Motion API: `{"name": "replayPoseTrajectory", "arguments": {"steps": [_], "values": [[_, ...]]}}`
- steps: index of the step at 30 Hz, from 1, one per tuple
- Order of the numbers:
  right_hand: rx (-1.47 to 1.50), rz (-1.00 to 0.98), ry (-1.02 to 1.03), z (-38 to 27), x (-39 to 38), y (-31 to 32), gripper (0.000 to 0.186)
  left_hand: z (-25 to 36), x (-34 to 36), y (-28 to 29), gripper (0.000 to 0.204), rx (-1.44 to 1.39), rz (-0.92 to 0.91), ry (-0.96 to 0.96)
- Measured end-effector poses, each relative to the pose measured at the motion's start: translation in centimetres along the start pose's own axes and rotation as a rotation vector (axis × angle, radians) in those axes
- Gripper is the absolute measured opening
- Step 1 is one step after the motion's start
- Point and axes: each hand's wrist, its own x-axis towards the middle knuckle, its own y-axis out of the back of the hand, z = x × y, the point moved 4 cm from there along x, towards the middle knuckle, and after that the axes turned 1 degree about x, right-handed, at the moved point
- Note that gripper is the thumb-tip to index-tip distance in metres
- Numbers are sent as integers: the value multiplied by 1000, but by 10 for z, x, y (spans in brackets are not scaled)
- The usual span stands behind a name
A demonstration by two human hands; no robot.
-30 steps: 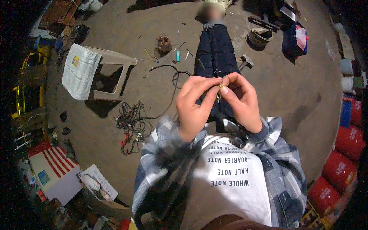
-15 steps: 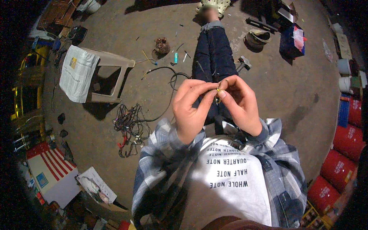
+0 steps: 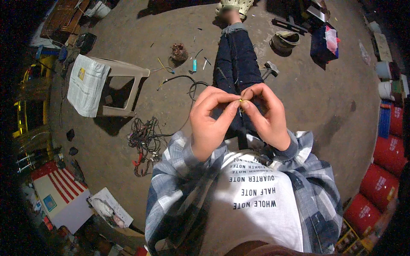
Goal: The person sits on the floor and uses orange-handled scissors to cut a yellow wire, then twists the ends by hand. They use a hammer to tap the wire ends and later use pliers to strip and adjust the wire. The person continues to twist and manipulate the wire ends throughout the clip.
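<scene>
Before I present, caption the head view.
Left hand and right hand pinch a small yellowish piece above outstretched legs.

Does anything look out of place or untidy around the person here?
Yes: a tangled heap of dark wires lies on the floor left of the left hand, snarled rather than neatly coiled. A hammer also lies loose beside the legs.

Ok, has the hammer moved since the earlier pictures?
No. The hammer keeps the same place relative to the round container; the whole view just shifts slightly.
</scene>
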Motion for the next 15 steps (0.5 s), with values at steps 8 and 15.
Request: {"name": "replayPoseTrajectory", "arguments": {"steps": [8,15], "values": [[129,38,-137,18,-4,-1,13,-19,-5,-8,5,-222,2,116],[153,125,-88,11,-15,-16,11,-22,-12,-9,4,-214,76,84]]}}
